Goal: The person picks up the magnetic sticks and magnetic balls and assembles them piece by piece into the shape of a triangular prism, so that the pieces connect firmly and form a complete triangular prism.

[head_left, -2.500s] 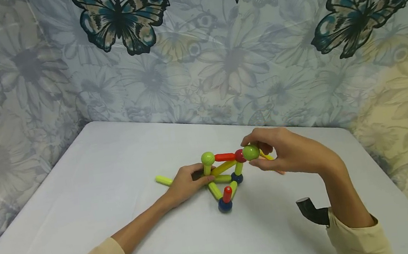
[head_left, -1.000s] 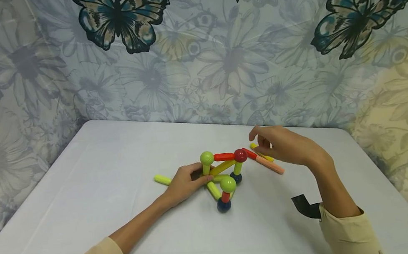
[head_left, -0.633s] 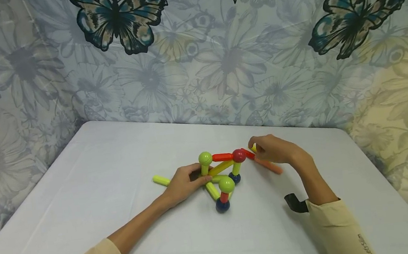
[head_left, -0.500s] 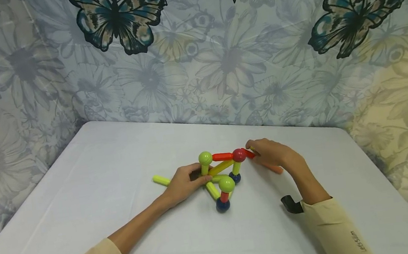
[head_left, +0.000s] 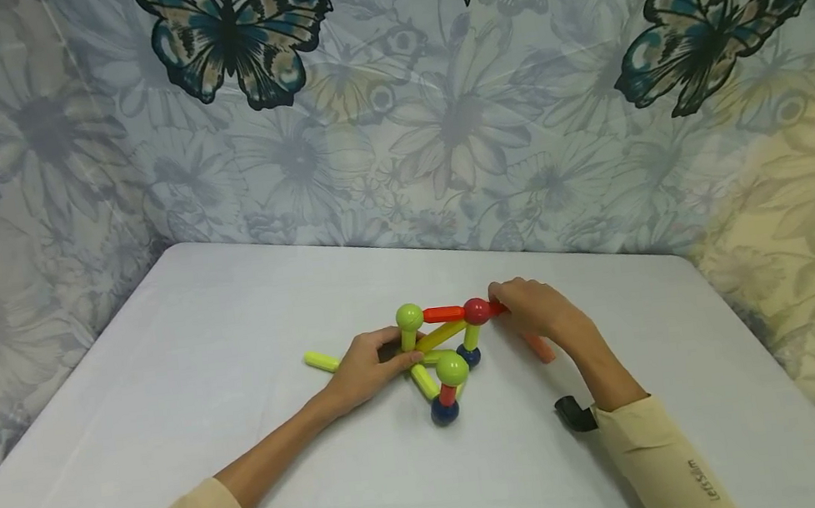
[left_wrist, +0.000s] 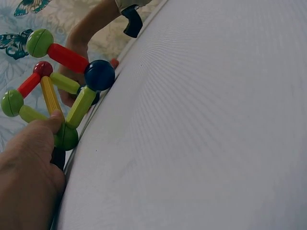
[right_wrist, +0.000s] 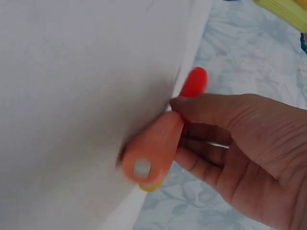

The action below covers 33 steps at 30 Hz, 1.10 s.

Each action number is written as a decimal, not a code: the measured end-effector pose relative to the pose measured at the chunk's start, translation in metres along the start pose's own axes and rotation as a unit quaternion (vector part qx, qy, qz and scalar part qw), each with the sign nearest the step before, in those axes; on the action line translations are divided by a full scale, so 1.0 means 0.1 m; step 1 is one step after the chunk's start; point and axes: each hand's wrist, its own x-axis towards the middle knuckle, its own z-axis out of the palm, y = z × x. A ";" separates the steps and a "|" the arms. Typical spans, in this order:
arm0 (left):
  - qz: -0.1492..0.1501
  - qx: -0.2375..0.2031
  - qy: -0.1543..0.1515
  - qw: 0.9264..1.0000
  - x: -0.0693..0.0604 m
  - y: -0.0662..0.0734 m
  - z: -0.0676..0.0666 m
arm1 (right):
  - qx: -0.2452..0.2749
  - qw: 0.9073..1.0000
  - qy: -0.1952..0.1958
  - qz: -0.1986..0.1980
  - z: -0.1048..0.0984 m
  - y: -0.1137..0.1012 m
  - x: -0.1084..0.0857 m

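A frame of magnetic sticks and balls [head_left: 409, 317] stands mid-table, with green, red and dark blue balls. My left hand [head_left: 375, 367] grips its left side; in the left wrist view the thumb lies on the yellow stick [left_wrist: 50, 96] by a green ball [left_wrist: 67, 138]. Right of the frame, my right hand [head_left: 538, 306] is at the table with thumb and fingers around a red stick [right_wrist: 194, 81]. This red stick's end shows close to the dark red ball [head_left: 477, 311]; whether they touch is unclear. Against the fingers lies an orange stick [right_wrist: 153, 143], a yellow tip [right_wrist: 149, 187] beneath it.
A yellow-green stick [head_left: 322, 361] lies left of the left hand. The white table [head_left: 315, 499] ends at a wall cloth [head_left: 367, 166] with butterflies and flowers. Black wrist mounts [head_left: 575, 414] stick out from both sleeves.
A green ball has gone from my right hand onto the front upright red stick. That hand then moved down to the loose sticks, and the orange one has shifted. The left hand stays put.
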 end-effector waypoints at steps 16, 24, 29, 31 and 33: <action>0.002 0.003 0.002 1.000 0.01 0.00 0.01 | 0.076 0.974 0.149 -0.152 -0.75 -0.28 -0.50; -0.008 0.000 -0.002 1.000 0.00 0.00 -0.01 | 0.021 0.973 0.072 -0.218 -0.81 -0.68 -0.64; -0.005 -0.007 -0.002 1.000 0.01 -0.01 -0.01 | 0.016 0.968 0.076 -0.237 -0.75 -0.73 -0.59; -0.004 -0.009 -0.004 1.000 0.01 -0.01 -0.01 | 0.018 0.968 0.077 -0.239 -0.74 -0.73 -0.57; -0.004 -0.009 -0.005 1.000 0.01 -0.01 -0.01 | 0.019 0.966 0.080 -0.245 -0.72 -0.72 -0.56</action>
